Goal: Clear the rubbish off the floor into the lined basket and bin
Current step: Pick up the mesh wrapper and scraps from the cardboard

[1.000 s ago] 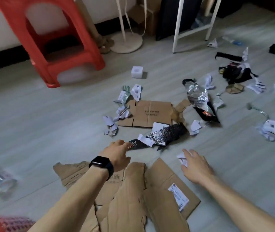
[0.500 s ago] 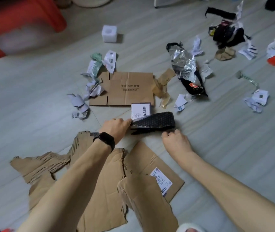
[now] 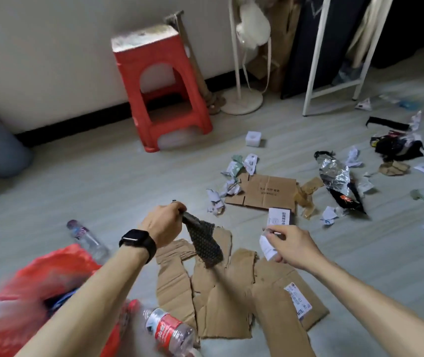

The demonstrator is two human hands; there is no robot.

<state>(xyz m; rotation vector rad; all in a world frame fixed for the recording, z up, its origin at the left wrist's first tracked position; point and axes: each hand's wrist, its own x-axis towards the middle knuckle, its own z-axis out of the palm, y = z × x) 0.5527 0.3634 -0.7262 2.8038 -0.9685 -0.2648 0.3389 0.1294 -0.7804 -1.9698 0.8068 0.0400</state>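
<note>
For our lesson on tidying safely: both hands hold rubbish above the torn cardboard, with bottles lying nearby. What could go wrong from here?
1. The left hand pinches the black bubble wrap by one end only; it might slip and drop back.
2. The paper scrap in the right hand looks loosely held.
3. The bottle beside the red bag could roll or be knocked by the arm.

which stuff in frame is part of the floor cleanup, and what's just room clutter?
Part of the job:
left hand holding black bubble wrap
right hand holding white paper scrap
torn cardboard
foil bag
plastic bottle
red bin liner

Just there:
red stool
fan stand
white rack
</note>
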